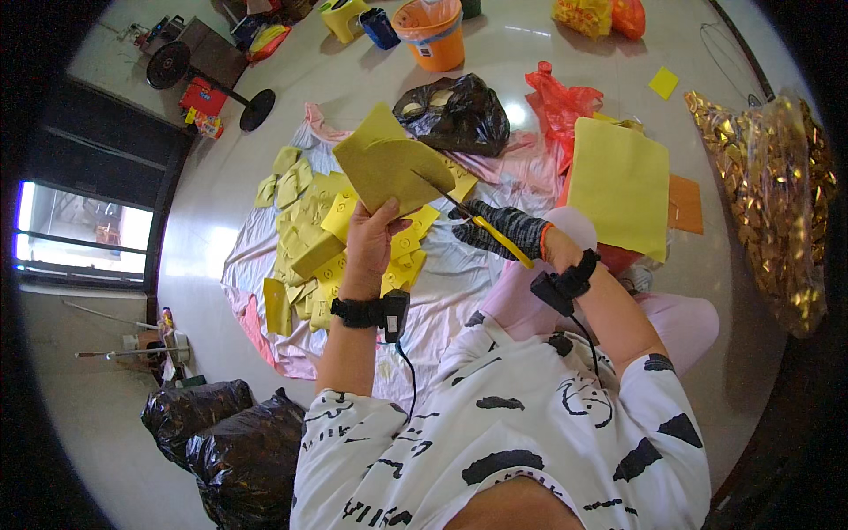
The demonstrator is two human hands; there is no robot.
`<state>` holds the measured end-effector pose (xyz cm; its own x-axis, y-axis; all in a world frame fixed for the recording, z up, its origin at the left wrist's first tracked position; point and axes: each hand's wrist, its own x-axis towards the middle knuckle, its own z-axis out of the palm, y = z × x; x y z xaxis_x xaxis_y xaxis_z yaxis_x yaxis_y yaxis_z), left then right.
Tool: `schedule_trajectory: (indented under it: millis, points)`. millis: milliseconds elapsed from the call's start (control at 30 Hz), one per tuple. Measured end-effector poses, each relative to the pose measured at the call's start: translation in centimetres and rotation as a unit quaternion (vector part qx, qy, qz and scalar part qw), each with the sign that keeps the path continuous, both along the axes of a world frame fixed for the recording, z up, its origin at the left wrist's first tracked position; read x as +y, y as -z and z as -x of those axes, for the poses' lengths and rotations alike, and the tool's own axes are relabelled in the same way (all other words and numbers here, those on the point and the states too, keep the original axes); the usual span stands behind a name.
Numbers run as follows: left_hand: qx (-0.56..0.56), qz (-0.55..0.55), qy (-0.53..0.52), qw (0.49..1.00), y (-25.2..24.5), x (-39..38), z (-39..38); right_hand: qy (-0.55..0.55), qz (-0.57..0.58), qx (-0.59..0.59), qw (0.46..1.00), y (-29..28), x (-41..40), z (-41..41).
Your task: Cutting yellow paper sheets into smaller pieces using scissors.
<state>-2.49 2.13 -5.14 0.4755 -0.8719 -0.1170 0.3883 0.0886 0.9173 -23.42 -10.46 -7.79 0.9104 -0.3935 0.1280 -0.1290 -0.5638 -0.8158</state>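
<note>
My bare left hand (371,242) pinches the lower edge of a yellow sheet (374,159), raised above the cloth. A curved flap stands away from this sheet on its right side. In a dark grey knit glove, my right hand (503,232) holds a yellow-handled cutting tool (500,237). Its slim dark blade meets the flap; the glove hides part of the grip, so its exact kind is unclear. Below and left of my left hand lies a pile of yellow pieces (308,228), several marked with small circles. A large yellow sheet (619,185) lies to the right of my knee.
A pale patterned cloth (457,271) covers the floor before me. Beyond it are a black plastic bag (457,119), a red bag (563,99) and an orange bucket (430,50). Gold material in clear plastic (768,199) stands right; stuffed black bags (245,450) lie left.
</note>
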Motion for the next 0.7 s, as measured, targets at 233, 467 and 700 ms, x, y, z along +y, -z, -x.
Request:
schedule_trajectory:
  millis: [233,467,700]
  points:
    - [0.016,0.004,0.012,1.0,-0.3,0.0,1.0,0.027,0.013,0.016,0.999,-0.1,0.4,-1.0]
    - [0.015,0.009,0.022,1.0,-0.3,0.0,0.7,0.037,0.031,0.028,0.998,0.0,0.4,-0.8]
    - [0.006,-0.004,0.014,1.0,0.2,0.2,0.4,0.008,0.058,0.025,0.998,0.8,-0.2,0.1]
